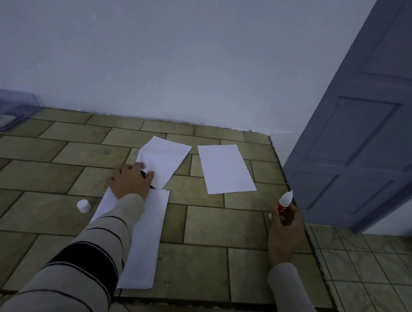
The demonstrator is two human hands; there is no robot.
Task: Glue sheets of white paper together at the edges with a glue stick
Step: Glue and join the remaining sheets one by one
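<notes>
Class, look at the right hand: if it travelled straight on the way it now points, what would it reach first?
Probably the blue door: the right hand aims its glue stick up and away, off the tiled tabletop, with nothing between. Depth is unclear.

I logged a dim, bluish feed, light flat and even. Shadows were faint; edges bowed from the wide lens; detail soft.

White sheets [226, 169], red-and-white glue stick [284, 203], olive tiled counter [207, 229], black-striped beige sleeve [88, 257].
</notes>
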